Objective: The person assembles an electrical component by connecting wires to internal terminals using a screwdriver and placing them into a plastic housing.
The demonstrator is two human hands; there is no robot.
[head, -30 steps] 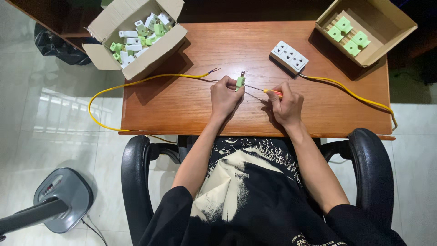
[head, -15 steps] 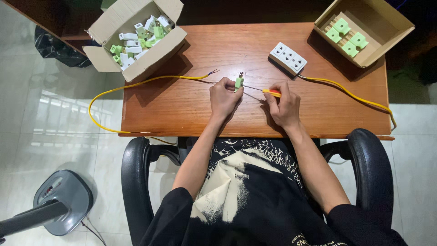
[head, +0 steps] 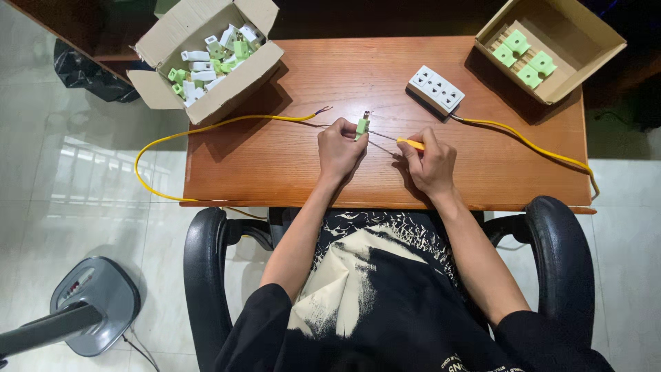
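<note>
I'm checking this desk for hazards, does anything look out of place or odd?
The yellow cable ends in bare stripped wires on the table, unattached, and loops off the left edge. Otherwise the left hand holds a green plug and the right hand a screwdriver.

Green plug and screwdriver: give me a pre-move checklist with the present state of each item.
1. Green plug gripped in left hand: ok.
2. Screwdriver with orange handle gripped in right hand: ok.
3. Screwdriver tip seated in the plug's screw: cannot tell, too small.
4. Yellow cable bare end within reach on the table: ok.
5. Cable end already inside the plug: not ok, it lies apart, left of the hand.
</note>
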